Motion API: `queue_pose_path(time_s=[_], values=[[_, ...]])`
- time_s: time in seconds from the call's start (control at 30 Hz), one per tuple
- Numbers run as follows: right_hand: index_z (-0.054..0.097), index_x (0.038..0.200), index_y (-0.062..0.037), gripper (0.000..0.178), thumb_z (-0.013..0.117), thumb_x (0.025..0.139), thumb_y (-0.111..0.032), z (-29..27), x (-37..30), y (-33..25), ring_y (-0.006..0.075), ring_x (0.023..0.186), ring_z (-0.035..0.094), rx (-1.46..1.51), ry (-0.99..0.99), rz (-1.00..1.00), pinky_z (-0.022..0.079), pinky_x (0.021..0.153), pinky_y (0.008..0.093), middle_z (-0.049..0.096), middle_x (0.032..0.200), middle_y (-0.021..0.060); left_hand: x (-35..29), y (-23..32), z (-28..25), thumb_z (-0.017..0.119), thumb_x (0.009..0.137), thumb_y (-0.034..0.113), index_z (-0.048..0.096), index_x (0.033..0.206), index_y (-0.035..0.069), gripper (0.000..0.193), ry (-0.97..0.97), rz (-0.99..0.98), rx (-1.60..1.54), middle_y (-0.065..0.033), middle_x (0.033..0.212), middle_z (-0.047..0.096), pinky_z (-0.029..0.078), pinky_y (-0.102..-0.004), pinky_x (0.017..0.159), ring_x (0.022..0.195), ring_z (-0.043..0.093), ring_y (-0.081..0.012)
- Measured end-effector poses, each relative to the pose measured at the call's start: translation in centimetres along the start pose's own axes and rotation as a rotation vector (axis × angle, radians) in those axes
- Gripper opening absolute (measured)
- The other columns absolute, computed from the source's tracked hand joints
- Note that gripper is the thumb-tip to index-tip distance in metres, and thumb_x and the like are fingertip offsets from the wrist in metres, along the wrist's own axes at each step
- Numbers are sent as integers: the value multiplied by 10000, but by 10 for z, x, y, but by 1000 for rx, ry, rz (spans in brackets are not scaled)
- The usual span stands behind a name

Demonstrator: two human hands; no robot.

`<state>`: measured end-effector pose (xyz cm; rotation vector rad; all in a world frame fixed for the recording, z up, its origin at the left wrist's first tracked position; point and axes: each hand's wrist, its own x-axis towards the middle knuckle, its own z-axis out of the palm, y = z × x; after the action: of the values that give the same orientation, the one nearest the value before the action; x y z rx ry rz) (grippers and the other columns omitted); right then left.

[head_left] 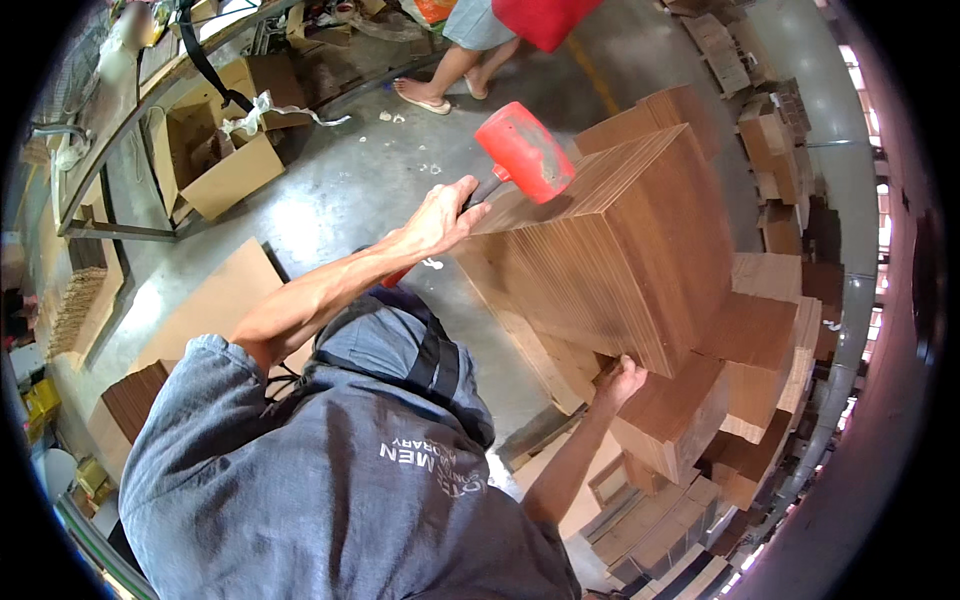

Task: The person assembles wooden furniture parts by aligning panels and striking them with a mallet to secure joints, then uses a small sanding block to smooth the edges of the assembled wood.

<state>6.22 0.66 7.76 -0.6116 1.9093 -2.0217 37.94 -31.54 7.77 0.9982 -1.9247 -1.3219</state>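
My left hand (pixel 445 215) is closed around the handle of a red rubber mallet (pixel 525 150). Its head is raised just above the near top corner of a thick stack of brown cardboard sheets (pixel 620 240), which stands tilted on edge in front of me. My right hand (pixel 622 380) grips the stack's lower edge from underneath, fingers curled against the sheets. A red end of the mallet's handle (pixel 395 278) pokes out below my left wrist. My grey shirt fills the lower part of the view.
More bundles of brown cardboard (pixel 760 330) are piled to the right and below. Open cardboard boxes (pixel 220 150) and a metal rack (pixel 110 150) stand on the left. A flat board (pixel 210 300) lies on the concrete floor. Another person's sandalled feet (pixel 440 90) are at the top.
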Motion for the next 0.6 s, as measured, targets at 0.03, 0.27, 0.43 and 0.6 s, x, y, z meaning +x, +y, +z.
queue_pose_path(time_s=[0.03,0.27,0.43,0.6], values=[[512,1190,55,478,523,713,50,3,0,1,240,1078,519,13,11,-19,408,959,343,534,1186,130,2,-2,5,627,888,214,477,854,-17,278,6,2,-20,-172,565,420,376,-415,511,522,418,-225],[456,1262,79,556,496,708,67,-56,12,39,246,1141,488,2,0,25,376,993,340,509,1248,142,8,-12,24,610,888,201,473,883,-18,258,-96,73,-40,-253,623,503,396,-465,536,559,505,-407],[504,1142,78,428,503,715,56,-38,10,35,207,1059,510,16,0,20,399,936,318,535,1174,123,7,-14,21,605,893,201,468,871,-16,257,-107,45,-56,-229,604,498,399,-454,535,546,506,-372],[526,1034,59,308,512,728,46,-32,7,33,178,934,530,-57,45,45,425,859,299,565,1054,98,10,-11,11,606,890,194,477,874,-19,250,-105,14,-12,-232,609,509,408,-463,536,561,523,-384]])
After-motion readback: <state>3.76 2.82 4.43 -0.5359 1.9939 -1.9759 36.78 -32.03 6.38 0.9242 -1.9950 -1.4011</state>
